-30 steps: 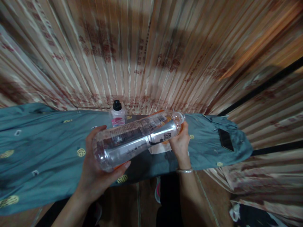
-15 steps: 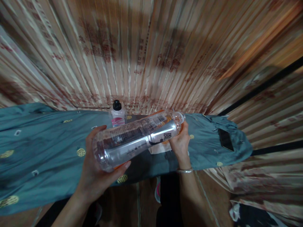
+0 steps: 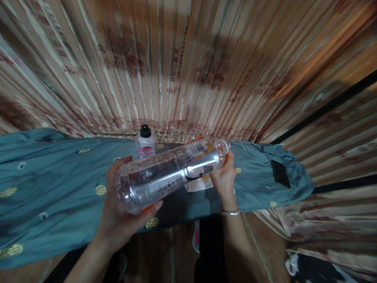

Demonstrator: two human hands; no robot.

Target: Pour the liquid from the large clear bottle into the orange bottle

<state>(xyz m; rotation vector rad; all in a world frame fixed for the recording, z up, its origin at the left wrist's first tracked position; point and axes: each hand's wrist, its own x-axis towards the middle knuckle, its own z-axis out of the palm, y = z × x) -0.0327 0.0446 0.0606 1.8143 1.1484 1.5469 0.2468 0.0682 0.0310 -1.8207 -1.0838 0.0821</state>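
Note:
A clear plastic bottle (image 3: 173, 169) with a printed label lies tilted in the air over the cloth, its neck up to the right. Around its base on the left, my left hand (image 3: 120, 212) is wrapped, thumb below and a finger above. My right hand (image 3: 224, 175), with a bracelet at the wrist, grips the neck end from behind; its fingers are partly hidden by the bottle. Behind the bottle stands a small white bottle (image 3: 146, 144) with a black cap and pink label. A pale piece of paper or cloth (image 3: 198, 186) shows under the big bottle.
A teal cloth with pineapple prints (image 3: 70, 188) covers the long narrow surface. A black phone (image 3: 280, 173) lies on its right part. Behind hangs a pleated patterned curtain (image 3: 165, 70). Black bars (image 3: 326, 106) cross at the right, and dark fabric lies at the lower right.

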